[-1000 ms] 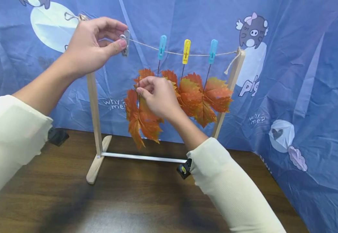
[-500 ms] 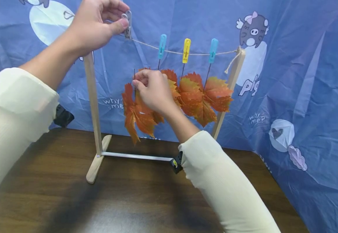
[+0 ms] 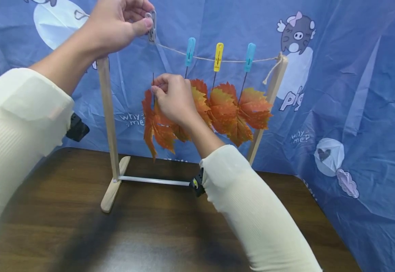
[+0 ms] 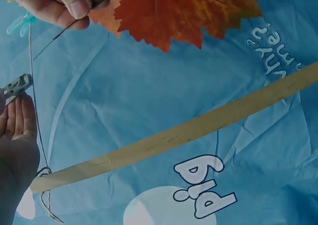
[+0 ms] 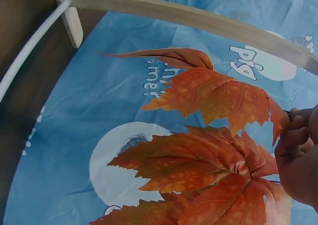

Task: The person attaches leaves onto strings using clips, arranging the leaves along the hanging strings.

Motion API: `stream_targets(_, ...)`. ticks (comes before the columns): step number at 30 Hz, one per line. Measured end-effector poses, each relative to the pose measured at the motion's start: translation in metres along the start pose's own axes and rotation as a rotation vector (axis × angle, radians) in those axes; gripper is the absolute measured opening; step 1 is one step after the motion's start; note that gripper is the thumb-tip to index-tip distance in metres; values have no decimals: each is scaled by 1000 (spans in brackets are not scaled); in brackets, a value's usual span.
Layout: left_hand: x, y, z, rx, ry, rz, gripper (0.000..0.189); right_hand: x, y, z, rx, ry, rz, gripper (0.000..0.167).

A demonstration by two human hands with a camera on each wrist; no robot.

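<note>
My left hand (image 3: 117,30) pinches a grey clothespin (image 3: 152,28) between thumb and fingers, up at the left part of the twine line (image 3: 173,50). In the left wrist view this clothespin (image 4: 19,86) lies right beside the twine; whether it bites the twine is unclear. Lower down, my right hand (image 3: 175,97) pinches the thin dark stem of an orange-red artificial maple leaf (image 3: 163,135). The stem's tip points up, short of the twine and below the clothespin. Seen from the right wrist, the held leaf (image 5: 213,96) hangs apart from the wooden post.
A blue clothespin (image 3: 190,52), a yellow clothespin (image 3: 219,57) and another blue clothespin (image 3: 250,57) hold more leaves (image 3: 222,107) by their stems. The twine spans two wooden posts (image 3: 107,113), joined low by a white rod (image 3: 153,181). Behind hangs a blue printed cloth (image 3: 353,94).
Both hands have risen, the left with the clothespin, the right with the leaf. The right hand has also shifted left, bringing the stem closer to the twine under the clothespin.
</note>
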State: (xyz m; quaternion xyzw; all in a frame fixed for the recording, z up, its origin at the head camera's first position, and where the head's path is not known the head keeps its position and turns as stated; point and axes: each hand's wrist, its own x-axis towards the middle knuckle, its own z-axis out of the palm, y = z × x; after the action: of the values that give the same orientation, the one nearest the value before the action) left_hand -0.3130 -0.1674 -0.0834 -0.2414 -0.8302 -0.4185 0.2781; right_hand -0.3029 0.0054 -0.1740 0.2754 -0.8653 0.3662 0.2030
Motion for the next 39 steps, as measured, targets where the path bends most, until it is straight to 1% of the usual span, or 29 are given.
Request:
stream_targets(2, 1, 0, 0, -14, 16, 12, 31, 0, 0, 1, -2, 4, 6, 18)
stream_targets(4, 2, -1, -1, -3, 30, 30, 31, 0, 1, 2, -4, 9, 11, 17)
stream_targets(5, 3, -1, -1, 4, 30, 28, 32, 0, 2, 3, -7, 13, 11, 16)
stream_targets(7, 3, -3, 0, 20, 16, 15, 31, 0, 3, 4, -5, 17, 14, 15)
stream_targets(11, 2, -6, 2, 99, -32, -17, 35, 1, 6, 5, 10, 24, 14, 15)
stream_targets(18, 4, -5, 4, 147, -63, -11, 37, 3, 8, 6, 19, 33, 35, 16)
stream_targets(23, 2, -2, 5, 262, -110, -2, 38, 3, 9, 7, 29, 32, 51, 19)
stream_targets(26, 1, 0, 5, 309, -135, -2, 39, 5, 8, 7, 25, 48, 44, 19)
stream_targets(32, 1, 2, 4, 320, -171, -16, 42, 7, 3, 8, 16, 84, 30, 17)
stream_targets(35, 2, 3, 4, 323, -178, -22, 42, 7, 2, 8, 30, 102, 29, 18)
stream_targets(39, 2, 3, 4, 295, -176, -25, 39, 8, 1, 9, 51, 119, 20, 19)
